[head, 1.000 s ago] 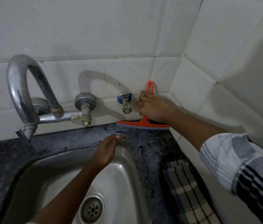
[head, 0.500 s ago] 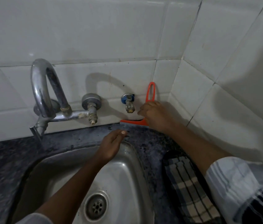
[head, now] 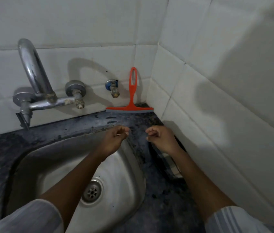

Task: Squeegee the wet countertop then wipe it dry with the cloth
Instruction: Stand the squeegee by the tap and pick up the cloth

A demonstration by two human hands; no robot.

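Note:
An orange squeegee [head: 131, 98] stands upright against the tiled back wall in the corner, its grey blade resting on the dark speckled countertop [head: 138, 121]. Nothing holds it. My right hand [head: 162, 138] hovers over the counter in front of the squeegee, fingers loosely curled and empty. My left hand [head: 116, 138] hangs over the far rim of the steel sink [head: 52, 165], also loosely curled with nothing in it. A checked cloth [head: 171, 165] lies on the counter along the right wall, mostly hidden under my right forearm.
A chrome wall tap [head: 35, 88] with a curved spout stands at the left above the sink. A small blue-handled valve [head: 113, 88] juts from the wall just left of the squeegee. White tiled walls close off the back and right. The sink drain [head: 91, 192] shows between my arms.
My right hand has let go of the squeegee, which now leans against the wall, and has drawn back toward me over the cloth. The left hand has barely moved.

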